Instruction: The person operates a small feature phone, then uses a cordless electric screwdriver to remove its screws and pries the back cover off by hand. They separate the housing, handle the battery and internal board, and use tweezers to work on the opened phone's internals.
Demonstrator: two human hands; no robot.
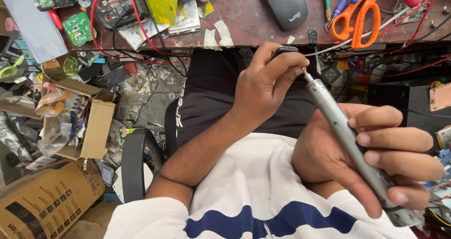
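My right hand [376,159] grips a grey pen-shaped electric screwdriver [336,121], its thin bit pointing up and left. My left hand [265,86] is closed around a small black object [283,50]; most of that object is hidden by the fingers. The bit's tip meets the black object right beside my left index finger. Both hands hover over my lap, below the front edge of a brown workbench [263,25].
On the bench lie a dark computer mouse [284,4], orange-handled scissors [357,16], a black multimeter [115,6] with red leads, a green circuit board [79,28] and paper scraps. Cardboard boxes [70,121] full of parts and clutter crowd the floor at left. A chair armrest [134,166] sits beside me.
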